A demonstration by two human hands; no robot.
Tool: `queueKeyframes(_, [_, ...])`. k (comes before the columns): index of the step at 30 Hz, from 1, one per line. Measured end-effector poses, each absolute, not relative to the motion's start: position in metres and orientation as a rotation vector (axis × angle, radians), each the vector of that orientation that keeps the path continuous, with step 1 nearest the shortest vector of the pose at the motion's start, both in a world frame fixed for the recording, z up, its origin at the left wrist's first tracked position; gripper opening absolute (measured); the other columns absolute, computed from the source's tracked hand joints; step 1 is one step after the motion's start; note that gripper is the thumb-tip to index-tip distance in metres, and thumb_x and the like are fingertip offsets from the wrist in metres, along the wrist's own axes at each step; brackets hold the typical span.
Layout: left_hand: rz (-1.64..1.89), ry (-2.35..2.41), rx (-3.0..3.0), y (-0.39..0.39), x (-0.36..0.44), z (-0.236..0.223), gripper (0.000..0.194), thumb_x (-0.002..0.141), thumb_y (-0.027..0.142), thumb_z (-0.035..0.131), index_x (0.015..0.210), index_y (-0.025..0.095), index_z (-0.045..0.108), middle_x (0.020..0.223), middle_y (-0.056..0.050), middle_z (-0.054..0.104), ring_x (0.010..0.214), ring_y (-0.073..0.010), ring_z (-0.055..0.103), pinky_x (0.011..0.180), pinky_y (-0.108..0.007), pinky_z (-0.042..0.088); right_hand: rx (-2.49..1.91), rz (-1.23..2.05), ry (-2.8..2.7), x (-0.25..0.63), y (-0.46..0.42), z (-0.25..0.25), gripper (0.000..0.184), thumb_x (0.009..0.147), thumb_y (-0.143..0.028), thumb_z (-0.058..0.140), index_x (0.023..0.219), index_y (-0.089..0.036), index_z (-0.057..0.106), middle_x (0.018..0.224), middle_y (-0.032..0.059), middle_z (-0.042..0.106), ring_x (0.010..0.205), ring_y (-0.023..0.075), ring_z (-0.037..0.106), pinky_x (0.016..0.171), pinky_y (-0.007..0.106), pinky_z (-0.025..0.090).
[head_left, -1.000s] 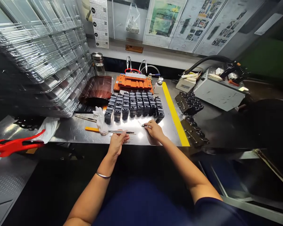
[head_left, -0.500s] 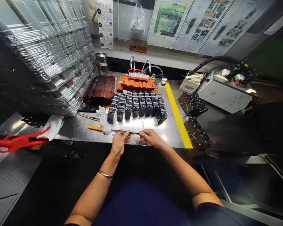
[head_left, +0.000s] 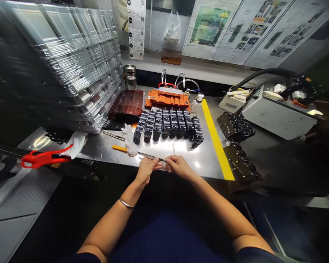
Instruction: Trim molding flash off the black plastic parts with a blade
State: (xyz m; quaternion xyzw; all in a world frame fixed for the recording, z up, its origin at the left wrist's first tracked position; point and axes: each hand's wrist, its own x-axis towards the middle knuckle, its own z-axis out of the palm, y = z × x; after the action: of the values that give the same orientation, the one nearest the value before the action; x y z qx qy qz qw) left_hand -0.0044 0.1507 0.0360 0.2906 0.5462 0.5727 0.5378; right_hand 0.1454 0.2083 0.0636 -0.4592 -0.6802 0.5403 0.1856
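Both hands meet at the front edge of a steel bench (head_left: 205,160). My left hand (head_left: 146,168) and my right hand (head_left: 178,166) each pinch a thin metal strip (head_left: 150,157) that runs between them, its free end sticking out to the left. Just beyond the hands stand several rows of small black parts (head_left: 170,126). A white glove (head_left: 129,139) lies left of the strip, over a yellow-handled tool (head_left: 119,148).
A tall stack of clear plastic trays (head_left: 60,69) fills the left. An orange fixture (head_left: 168,98) and a brown tray (head_left: 127,106) sit behind the black parts. A yellow stripe (head_left: 216,142) crosses the bench; black trays (head_left: 235,126) and a grey box (head_left: 276,115) lie right. A red clamp (head_left: 44,158) sits left.
My right hand left the bench by the black parts and came to the strip. Both hands now hold it, drawn closer to the front edge. The view shifted left.
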Motion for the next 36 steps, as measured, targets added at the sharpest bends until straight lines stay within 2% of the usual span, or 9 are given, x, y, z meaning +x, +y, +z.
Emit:
queueKeyframes(4, [1.229,1.495,0.952,0.142,-0.049,0.041,0.027,0.067,0.042,0.074,0.071,0.016,0.065,0.059,-0.005,0.065,0.052,-0.0190,0.063,0.051,-0.032,0.054,-1.374,1.344,-1.969,0.148,0.212,0.054,0.038,0.088,-0.045,0.041,0.082,-0.016,0.064,0.066,0.0020,0.064,0.051,0.0119,0.056,0.050,0.024,0.045])
queueKeyframes(7, [1.288,1.777,1.106,0.139,-0.099,0.048,0.015,0.076,0.033,0.064,0.082,0.020,0.068,0.086,-0.010,0.071,0.091,-0.0262,0.065,0.085,-0.042,0.052,-1.439,1.153,-2.026,0.151,0.218,0.049,0.030,0.087,-0.040,0.047,0.080,-0.019,0.066,0.069,0.0026,0.066,0.064,0.0154,0.060,0.060,0.026,0.045])
queueKeyframes(10, [1.269,1.971,1.263,0.141,-0.139,0.048,0.015,0.073,0.022,0.064,0.087,0.022,0.067,0.119,-0.012,0.065,0.128,-0.0343,0.044,0.111,-0.057,0.023,-1.494,1.018,-2.066,0.153,0.220,0.046,0.020,0.083,-0.036,0.056,0.088,-0.022,0.069,0.069,0.0018,0.066,0.068,0.0174,0.060,0.066,0.028,0.043])
queueKeyframes(13, [1.183,2.027,1.425,0.139,-0.155,0.040,0.012,0.073,0.020,0.062,0.084,0.023,0.066,0.124,-0.011,0.063,0.135,-0.0347,0.037,0.115,-0.060,0.005,-1.497,0.948,-2.065,0.151,0.217,0.048,0.026,0.083,-0.036,0.056,0.100,-0.020,0.068,0.070,0.0026,0.066,0.068,0.0181,0.059,0.069,0.029,0.043])
queueKeyframes(18, [1.129,1.991,1.594,0.124,-0.142,0.028,0.014,0.080,0.030,0.055,0.090,0.021,0.060,0.107,-0.014,0.068,0.114,-0.0330,0.057,0.110,-0.058,0.023,-1.339,1.002,-2.049,0.140,0.201,0.057,0.029,0.087,-0.038,0.051,0.098,-0.018,0.068,0.077,0.0038,0.064,0.072,0.0168,0.059,0.071,0.029,0.045])
queueKeyframes(22, [1.138,1.774,1.563,0.113,-0.095,0.031,0.020,0.084,0.037,0.052,0.096,0.022,0.059,0.091,-0.010,0.070,0.082,-0.0261,0.067,0.079,-0.038,0.051,-1.141,1.258,-1.991,0.122,0.187,0.060,0.040,0.086,-0.050,0.053,0.109,-0.019,0.064,0.071,-0.0011,0.060,0.059,0.0112,0.054,0.058,0.024,0.045])
queueKeyframes(26, [1.133,1.516,1.519,0.110,-0.042,0.040,0.020,0.088,0.038,0.051,0.094,0.022,0.062,0.084,-0.006,0.070,0.075,-0.0201,0.066,0.069,-0.028,0.048,-0.938,1.618,-1.759,0.111,0.181,0.063,0.045,0.079,-0.058,0.058,0.098,-0.018,0.065,0.064,-0.0034,0.056,0.048,0.0082,0.047,0.046,0.022,0.040])
queueKeyframes(30, [1.138,1.524,1.449,0.111,-0.014,0.046,0.026,0.091,0.039,0.046,0.081,0.022,0.063,0.067,-0.001,0.063,0.060,-0.0157,0.057,0.059,-0.025,0.039,-1.012,1.510,-1.699,0.119,0.178,0.068,0.038,0.076,-0.056,0.062,0.079,-0.018,0.065,0.062,-0.0023,0.056,0.052,0.0090,0.048,0.050,0.023,0.041])
queueKeyframes(36, [1.151,1.563,1.386,0.118,0.004,0.052,0.026,0.084,0.042,0.058,0.066,0.022,0.060,0.055,0.002,0.052,0.050,-0.0133,0.044,0.055,-0.025,0.028,-1.115,1.389,-1.589,0.138,0.168,0.067,0.044,0.079,-0.061,0.056,0.082,-0.019,0.065,0.063,-0.0008,0.056,0.052,0.0100,0.046,0.051,0.025,0.043])
